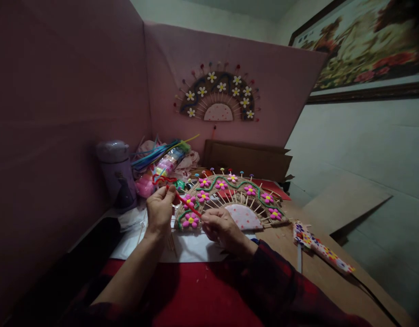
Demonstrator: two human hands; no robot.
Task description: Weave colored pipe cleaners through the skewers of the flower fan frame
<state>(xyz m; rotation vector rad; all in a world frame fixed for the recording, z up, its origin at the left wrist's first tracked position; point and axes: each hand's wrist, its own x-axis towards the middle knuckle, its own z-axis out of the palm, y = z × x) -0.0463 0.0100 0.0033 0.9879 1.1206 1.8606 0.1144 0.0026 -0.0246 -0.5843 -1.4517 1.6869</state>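
A red pipe cleaner (187, 203) is stretched between my two hands, its far end bent into waves above the left one. My left hand (161, 210) pinches it between thumb and fingers. Lower and to the right, my right hand (223, 227) grips its other end, fingers curled in. Just behind the hands lies a fan-shaped craft (236, 184) wound with brown twine. Pink flowers with yellow centres, a wavy green strip and thin sticks decorate it. At its base sits a white half-round piece (243, 217) with red dots, partly hidden by my right hand.
A purple flask (116, 177) stands at the left, beside a pile of pipe cleaners (158, 152) and bagged clay. Cardboard (243, 156) leans behind. At the right lies a flower-patterned glue gun (321, 250) with its cord. Another fan (219, 93) hangs on the pink panel.
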